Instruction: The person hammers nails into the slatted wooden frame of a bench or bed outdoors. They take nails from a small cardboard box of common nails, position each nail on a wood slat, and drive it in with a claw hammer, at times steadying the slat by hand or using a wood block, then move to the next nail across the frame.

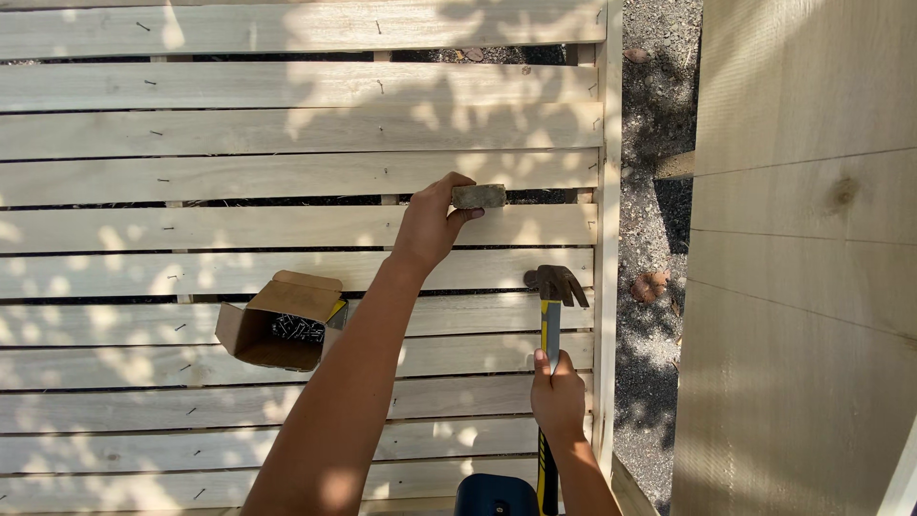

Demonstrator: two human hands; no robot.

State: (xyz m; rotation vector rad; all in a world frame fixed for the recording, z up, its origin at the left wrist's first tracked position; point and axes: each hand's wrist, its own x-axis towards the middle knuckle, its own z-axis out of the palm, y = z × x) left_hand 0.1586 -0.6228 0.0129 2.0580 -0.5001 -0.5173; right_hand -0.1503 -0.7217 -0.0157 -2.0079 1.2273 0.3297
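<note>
the left hand point(430, 222) pinches a small wooden block point(479, 196) between thumb and fingers, set in the gap between two slats of the slatted panel point(287, 129). the right hand point(558, 397) is wrapped tight around a claw hammer point(552, 315), its head just below the block. an open cardboard box of nails point(282, 325) lies left of the forearm.

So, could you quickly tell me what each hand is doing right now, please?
Left hand: closed on a small wood block, held against the slats.
Right hand: closed on a hammer.
</note>
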